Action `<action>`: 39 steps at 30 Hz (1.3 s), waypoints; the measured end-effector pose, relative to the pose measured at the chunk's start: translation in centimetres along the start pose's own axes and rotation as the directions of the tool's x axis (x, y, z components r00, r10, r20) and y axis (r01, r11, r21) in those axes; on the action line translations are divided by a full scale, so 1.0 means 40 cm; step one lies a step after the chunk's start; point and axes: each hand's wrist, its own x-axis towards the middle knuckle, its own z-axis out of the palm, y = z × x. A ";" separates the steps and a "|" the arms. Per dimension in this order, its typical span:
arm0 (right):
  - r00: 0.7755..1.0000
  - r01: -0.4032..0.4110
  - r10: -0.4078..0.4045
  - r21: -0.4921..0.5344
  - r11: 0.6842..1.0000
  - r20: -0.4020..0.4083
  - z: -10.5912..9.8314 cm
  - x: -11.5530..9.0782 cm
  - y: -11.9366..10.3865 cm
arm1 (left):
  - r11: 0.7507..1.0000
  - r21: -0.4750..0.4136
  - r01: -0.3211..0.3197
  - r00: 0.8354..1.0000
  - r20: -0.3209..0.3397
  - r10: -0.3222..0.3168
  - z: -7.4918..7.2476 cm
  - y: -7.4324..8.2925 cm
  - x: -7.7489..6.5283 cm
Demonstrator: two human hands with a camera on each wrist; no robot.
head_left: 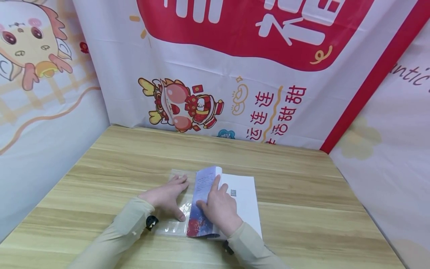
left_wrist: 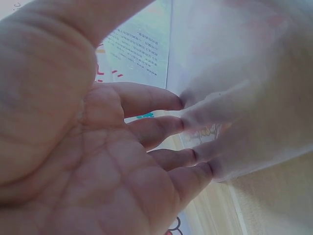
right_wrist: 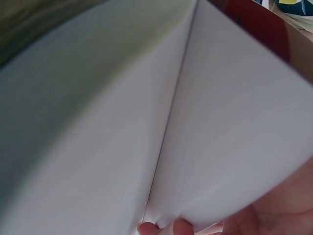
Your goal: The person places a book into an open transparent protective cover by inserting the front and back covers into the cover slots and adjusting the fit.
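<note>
Your left hand (head_left: 168,197) rests on a sheet of clear plastic (head_left: 174,228) at the left of the booklet (head_left: 205,179), its fingers stretched out and spread, the thumb well apart from them. In the left wrist view the fingertips touch the glossy film.

Your right hand (head_left: 221,207) lies on the booklet itself, which sits open on the wood-grain counter (head_left: 309,224), near its front edge. Its thumb and index finger are apart, both reaching over the blue printed leaf (head_left: 201,224); the index runs straight along the bent edge, and the thumb touches the printed face. The right wrist view shows two fingertips beside the crease between white pages.

The blue leaf is folded over to the left, next to the plastic, with red shapes near its bottom. To its right the white page (head_left: 248,205) bears a small QR code (head_left: 233,192). Behind the counter hangs a white and red cloth (head_left: 124,67) with a cartoon dragon figure (head_left: 186,104).
</note>
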 end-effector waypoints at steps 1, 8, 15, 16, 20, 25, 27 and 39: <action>1.000 0.001 -0.001 0.001 1.000 -0.003 0.000 0.001 0.001 | 1.000 -0.001 0.001 1.000 0.000 -0.001 0.000 0.000 0.000; 1.000 0.006 -0.006 0.010 1.000 -0.005 0.002 0.002 0.002 | 1.000 0.005 -0.006 1.000 0.001 0.006 -0.001 -0.001 0.000; 1.000 0.024 -0.024 0.008 1.000 0.005 -0.004 0.000 0.002 | 1.000 0.018 -0.014 1.000 -0.003 0.014 0.000 -0.001 0.000; 1.000 0.029 -0.029 0.013 1.000 0.009 -0.007 0.000 0.001 | 1.000 0.019 -0.013 1.000 -0.002 0.013 0.000 -0.002 0.000; 0.997 0.056 -0.059 0.053 0.997 0.059 -0.021 0.001 0.006 | 1.000 0.015 -0.010 1.000 -0.005 0.010 0.001 -0.002 0.001; 0.978 0.077 -0.103 0.143 0.987 0.182 -0.046 0.010 0.022 | 1.000 0.011 -0.007 1.000 -0.005 0.007 0.002 -0.001 0.001; 0.969 0.081 -0.119 0.175 0.981 0.217 -0.055 0.014 0.027 | 1.000 0.013 -0.009 1.000 -0.005 0.009 0.002 -0.002 0.000; 0.966 0.053 -0.094 0.169 0.984 0.242 -0.065 0.020 0.032 | 1.000 0.008 0.000 1.000 -0.002 0.000 0.000 0.001 -0.003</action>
